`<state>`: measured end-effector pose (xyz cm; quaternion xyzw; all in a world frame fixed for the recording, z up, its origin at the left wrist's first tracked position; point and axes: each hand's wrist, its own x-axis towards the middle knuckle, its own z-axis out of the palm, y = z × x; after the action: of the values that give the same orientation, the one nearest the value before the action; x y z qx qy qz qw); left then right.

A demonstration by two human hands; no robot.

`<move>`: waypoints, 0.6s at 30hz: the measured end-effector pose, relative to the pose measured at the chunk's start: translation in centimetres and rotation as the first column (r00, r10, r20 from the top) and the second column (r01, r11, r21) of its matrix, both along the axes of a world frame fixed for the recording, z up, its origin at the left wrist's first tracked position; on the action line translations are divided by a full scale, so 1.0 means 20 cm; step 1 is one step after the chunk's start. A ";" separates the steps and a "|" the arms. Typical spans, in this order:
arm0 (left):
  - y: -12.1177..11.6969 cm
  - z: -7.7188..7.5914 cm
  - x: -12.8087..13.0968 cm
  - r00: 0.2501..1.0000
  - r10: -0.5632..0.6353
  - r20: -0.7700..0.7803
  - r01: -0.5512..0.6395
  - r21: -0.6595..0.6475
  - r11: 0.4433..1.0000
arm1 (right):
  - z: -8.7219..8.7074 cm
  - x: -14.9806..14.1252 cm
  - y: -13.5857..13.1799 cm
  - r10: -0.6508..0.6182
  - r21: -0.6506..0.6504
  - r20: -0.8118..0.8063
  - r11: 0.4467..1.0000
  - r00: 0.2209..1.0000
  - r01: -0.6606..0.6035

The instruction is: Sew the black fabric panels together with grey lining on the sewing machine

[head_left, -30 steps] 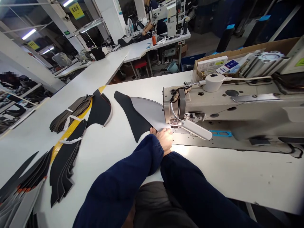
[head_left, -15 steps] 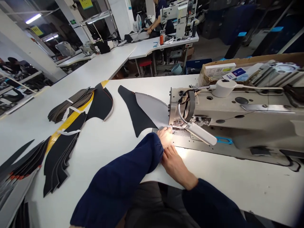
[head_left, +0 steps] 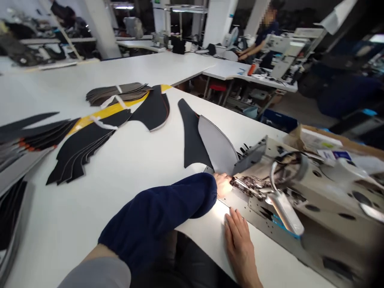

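My left hand (head_left: 223, 185), its sleeve dark blue, is closed at the near end of a fabric piece, right beside the presser foot of the sewing machine (head_left: 255, 188). Its fingertips are partly hidden at the needle area. The fabric piece joins a black panel (head_left: 193, 142) and a light grey panel (head_left: 216, 142), and it stretches away from my hand over the white table. My right hand (head_left: 241, 242) lies flat on the table's near edge, fingers extended, with nothing in it. A small lamp (head_left: 286, 212) on a flexible neck lights the needle area.
Stacks of dark cut pieces (head_left: 81, 150) tied with white strips lie left, along yellow tape (head_left: 109, 113). Another black piece (head_left: 153, 110) rests beyond them. Blue-handled snips (head_left: 282, 224) lie on the machine bed. A cardboard box (head_left: 295, 136) stands behind the machine. A co-worker (head_left: 267, 36) sits farther back.
My right hand has come away from the left hand and the fabric, toward me, and now lies flat. The view has turned, so the machine appears tilted and farther right.
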<state>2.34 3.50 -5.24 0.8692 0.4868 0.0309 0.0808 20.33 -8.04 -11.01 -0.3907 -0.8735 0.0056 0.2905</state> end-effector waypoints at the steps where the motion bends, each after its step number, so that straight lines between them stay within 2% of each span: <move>1: 0.00 -0.01 0.00 1.000 0.005 0.027 -0.005 0.015 1.000 | 0.00 0.01 0.01 0.001 -0.017 0.012 1.000 1.000 -0.001; 11: 0.00 -0.06 -0.03 0.984 0.052 0.171 -0.061 0.043 0.997 | 0.03 0.00 0.03 -0.034 -0.104 0.057 0.994 0.998 0.040; 18: -0.03 -0.05 -0.04 0.972 0.091 0.217 -0.103 0.047 0.994 | 0.05 -0.01 0.04 -0.051 -0.092 0.080 0.994 0.996 0.058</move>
<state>1.57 2.84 -6.17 0.8379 0.5161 0.1424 0.1062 20.23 -7.26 -10.10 -0.4275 -0.8719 0.0237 0.2378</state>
